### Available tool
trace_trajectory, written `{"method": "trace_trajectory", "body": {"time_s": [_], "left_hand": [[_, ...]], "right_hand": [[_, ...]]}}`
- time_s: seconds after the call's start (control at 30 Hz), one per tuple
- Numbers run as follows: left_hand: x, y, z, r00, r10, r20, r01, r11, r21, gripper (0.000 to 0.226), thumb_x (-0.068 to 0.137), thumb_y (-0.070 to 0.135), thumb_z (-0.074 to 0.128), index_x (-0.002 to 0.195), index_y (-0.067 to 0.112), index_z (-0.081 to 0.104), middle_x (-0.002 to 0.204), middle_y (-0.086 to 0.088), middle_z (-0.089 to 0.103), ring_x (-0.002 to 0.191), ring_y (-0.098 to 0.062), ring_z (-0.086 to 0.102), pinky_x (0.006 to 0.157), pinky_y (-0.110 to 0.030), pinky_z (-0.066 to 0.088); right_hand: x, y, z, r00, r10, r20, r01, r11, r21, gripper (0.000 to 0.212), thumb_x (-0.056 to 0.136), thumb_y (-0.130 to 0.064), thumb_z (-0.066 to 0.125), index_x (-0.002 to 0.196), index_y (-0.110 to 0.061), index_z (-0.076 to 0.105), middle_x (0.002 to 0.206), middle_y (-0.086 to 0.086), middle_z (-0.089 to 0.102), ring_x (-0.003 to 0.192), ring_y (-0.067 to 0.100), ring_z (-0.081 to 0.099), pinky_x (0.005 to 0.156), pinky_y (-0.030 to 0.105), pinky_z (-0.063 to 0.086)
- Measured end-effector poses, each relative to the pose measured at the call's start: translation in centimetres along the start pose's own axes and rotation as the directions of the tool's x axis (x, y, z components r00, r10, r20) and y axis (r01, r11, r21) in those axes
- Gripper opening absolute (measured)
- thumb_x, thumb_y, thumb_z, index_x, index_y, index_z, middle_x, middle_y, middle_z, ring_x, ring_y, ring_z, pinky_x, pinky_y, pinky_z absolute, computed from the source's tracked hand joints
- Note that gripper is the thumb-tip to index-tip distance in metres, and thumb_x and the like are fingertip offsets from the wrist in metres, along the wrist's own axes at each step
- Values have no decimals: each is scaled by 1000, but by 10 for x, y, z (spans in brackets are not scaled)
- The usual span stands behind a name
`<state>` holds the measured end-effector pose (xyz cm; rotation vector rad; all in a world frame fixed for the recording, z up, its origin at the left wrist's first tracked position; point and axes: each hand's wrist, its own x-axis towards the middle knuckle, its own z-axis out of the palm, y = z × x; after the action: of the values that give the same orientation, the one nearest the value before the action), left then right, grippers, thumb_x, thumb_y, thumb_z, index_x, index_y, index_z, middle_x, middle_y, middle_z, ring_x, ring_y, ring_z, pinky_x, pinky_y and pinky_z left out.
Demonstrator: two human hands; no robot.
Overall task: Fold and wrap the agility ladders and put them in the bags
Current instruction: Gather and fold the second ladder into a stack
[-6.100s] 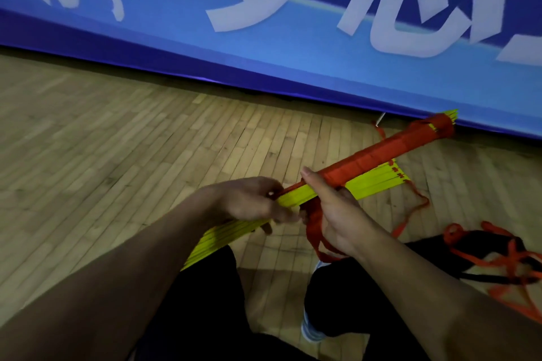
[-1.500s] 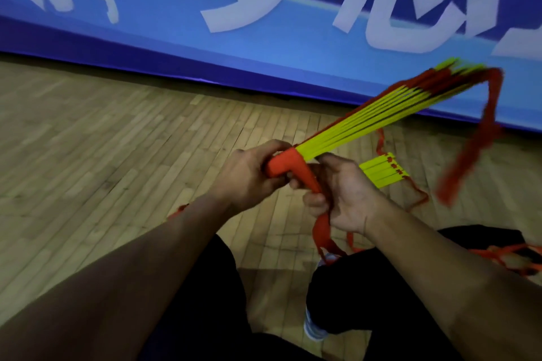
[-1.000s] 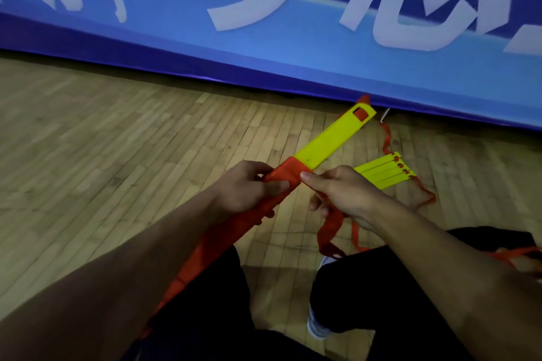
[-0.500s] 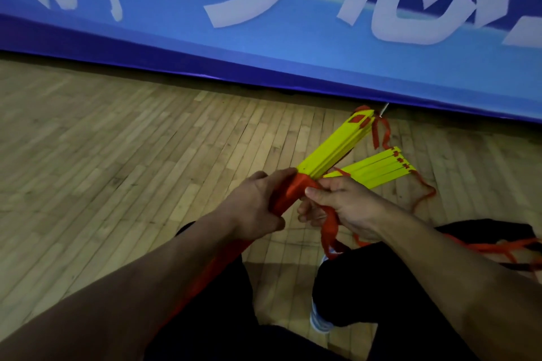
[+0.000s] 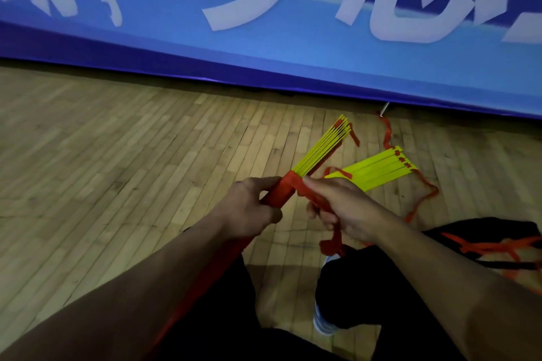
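Left hand [image 5: 249, 211] grips the ladder bundle [image 5: 319, 149], fingers curled around its red-wrapped part; right hand [image 5: 346, 208], just beside, pinches the red strap [image 5: 331, 231] hanging from the bundle.

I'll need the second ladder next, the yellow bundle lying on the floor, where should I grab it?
Grip the floor bundle across its stacked rungs near the middle, coming from above. The rungs lie flat and side by side; loose orange strap trails off its far end.
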<state>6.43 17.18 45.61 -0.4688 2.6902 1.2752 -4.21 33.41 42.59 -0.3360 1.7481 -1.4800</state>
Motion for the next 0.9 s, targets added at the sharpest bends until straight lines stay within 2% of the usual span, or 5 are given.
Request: {"method": "trace_trajectory", "body": {"time_s": [0.3,0.4,0.5,0.67,0.9], "left_hand": [[-8,2,-12,970,-76,231,191,823,-535,52,87,1,64,135,20,55,109,-10,72,91,-29,73,74,-39,60],[-6,8,-2,986,-104,131,97,994,59,79,82,40,76,147,25,33,124,0,60,104,-20,66,89,-39,56],[-7,10,21,998,-6,-68,43,830,555,108,75,43,81,152,24,8,137,-4,37,113,-25,57,84,-35,54],[-1,-1,14,989,-41,-144,64,985,159,77,73,17,79,139,23,39,118,-1,59,90,-14,65,72,-23,56],[-2,6,-5,986,-68,155,95,980,-175,42,83,13,69,124,18,61,98,-3,74,85,-21,73,76,-37,61]], "right_hand": [[0,3,-6,977,-177,-121,174,984,-36,29,95,-29,63,79,-6,58,48,1,52,36,9,37,42,24,32],[-1,1,3,948,-248,-198,217,962,-167,34,94,-35,64,76,-7,58,47,1,53,36,11,40,41,23,36],[-1,-4,6,934,-293,-205,244,941,-234,35,94,-35,65,77,-5,61,48,1,56,37,12,44,41,22,38],[-2,2,-10,966,-238,-104,207,948,-243,21,95,-29,64,80,-14,60,52,2,58,37,13,46,42,25,37],[-2,1,-7,984,-156,-84,165,979,117,29,90,-35,62,81,-8,58,53,4,52,37,9,37,43,25,32]]}}
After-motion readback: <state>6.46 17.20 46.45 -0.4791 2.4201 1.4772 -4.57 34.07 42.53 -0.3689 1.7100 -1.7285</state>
